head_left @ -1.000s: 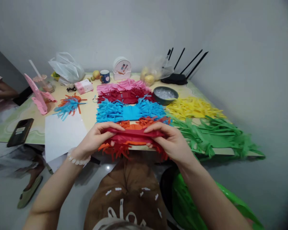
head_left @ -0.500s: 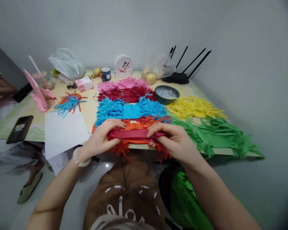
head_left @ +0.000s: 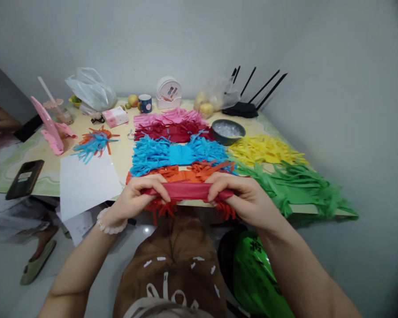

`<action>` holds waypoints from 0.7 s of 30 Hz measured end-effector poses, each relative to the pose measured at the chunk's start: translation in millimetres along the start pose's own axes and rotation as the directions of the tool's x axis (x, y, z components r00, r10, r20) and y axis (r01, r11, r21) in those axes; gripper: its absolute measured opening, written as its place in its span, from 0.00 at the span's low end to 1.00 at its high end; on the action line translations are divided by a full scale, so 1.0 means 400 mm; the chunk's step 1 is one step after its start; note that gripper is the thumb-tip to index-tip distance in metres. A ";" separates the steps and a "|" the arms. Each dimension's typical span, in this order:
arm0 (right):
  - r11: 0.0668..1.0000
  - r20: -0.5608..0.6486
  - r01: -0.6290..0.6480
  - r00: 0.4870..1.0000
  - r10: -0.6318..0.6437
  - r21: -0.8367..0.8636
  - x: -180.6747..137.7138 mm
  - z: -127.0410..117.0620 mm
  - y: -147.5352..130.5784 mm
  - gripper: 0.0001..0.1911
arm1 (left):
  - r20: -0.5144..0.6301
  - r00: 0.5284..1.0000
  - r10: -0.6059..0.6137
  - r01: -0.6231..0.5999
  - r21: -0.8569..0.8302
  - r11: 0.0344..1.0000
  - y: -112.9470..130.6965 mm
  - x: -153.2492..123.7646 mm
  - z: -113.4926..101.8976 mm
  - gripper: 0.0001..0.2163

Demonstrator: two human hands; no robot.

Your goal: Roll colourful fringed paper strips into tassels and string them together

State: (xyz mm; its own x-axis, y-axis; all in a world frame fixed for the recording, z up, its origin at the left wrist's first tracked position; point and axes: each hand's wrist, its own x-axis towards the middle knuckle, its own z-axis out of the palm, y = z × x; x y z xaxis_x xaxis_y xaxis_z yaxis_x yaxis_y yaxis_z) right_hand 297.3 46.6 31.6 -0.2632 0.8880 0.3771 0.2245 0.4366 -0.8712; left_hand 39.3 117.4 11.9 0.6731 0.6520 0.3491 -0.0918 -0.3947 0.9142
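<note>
Both ends of the red strip (head_left: 189,191) are pinched between fingers (head_left: 162,190); seemingly light, soft, tearable, it is best held there.

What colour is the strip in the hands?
The strip is pinkish red, seen in the head view.
</note>
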 end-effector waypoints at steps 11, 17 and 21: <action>0.972 0.005 0.083 0.996 -0.084 -0.218 0.008 0.010 0.003 0.08 | -0.002 0.995 0.102 -0.097 0.291 0.952 0.019 -0.001 0.011 0.13; 0.887 -0.126 0.018 0.988 -0.085 -0.460 0.002 0.040 -0.004 0.03 | -0.211 0.963 0.169 -0.066 0.420 0.905 -0.013 -0.014 0.046 0.10; 0.854 -0.156 -0.032 0.986 -0.058 -0.520 -0.002 0.043 -0.003 0.12 | -0.198 0.979 0.049 0.047 0.451 0.891 -0.001 -0.013 0.035 0.15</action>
State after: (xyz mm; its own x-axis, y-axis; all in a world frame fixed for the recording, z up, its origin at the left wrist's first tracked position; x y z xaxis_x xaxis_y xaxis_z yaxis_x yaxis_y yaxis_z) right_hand 281.0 42.8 26.8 -0.1266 0.8729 0.4712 0.6877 0.4196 -0.5925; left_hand 46.2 105.1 6.9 0.5093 0.7471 0.4271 0.2802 -0.6132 0.7385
